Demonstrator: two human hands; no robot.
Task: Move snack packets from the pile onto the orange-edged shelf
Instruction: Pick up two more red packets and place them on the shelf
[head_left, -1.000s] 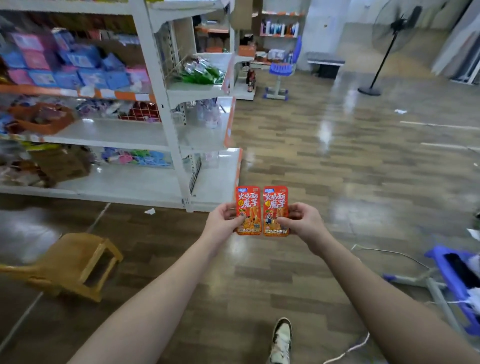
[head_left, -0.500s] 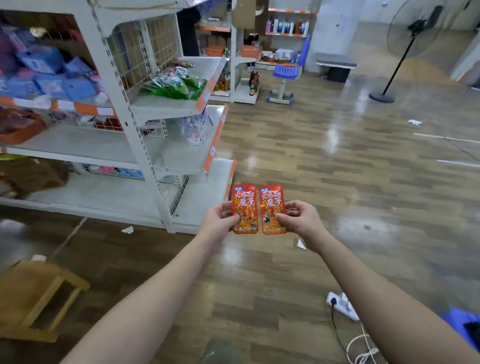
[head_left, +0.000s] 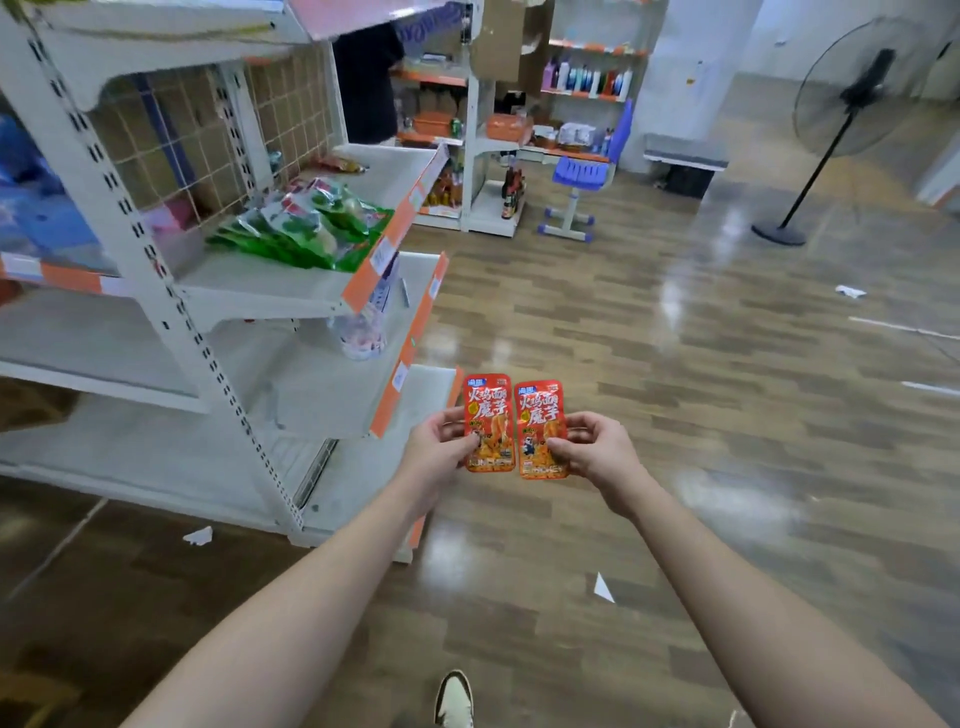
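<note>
2 red snack packets, the left packet pinched in the left hand and the right packet in the right hand, not yet placed on the orange-edged shelf nearby.

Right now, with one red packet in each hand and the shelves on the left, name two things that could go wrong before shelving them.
The left hand pinches the left packet and the right hand pinches the right packet only at their side edges, so either could slip and drop. The green packets lie heaped near the front of the orange-edged shelf; sliding new ones in might push some off.
</note>
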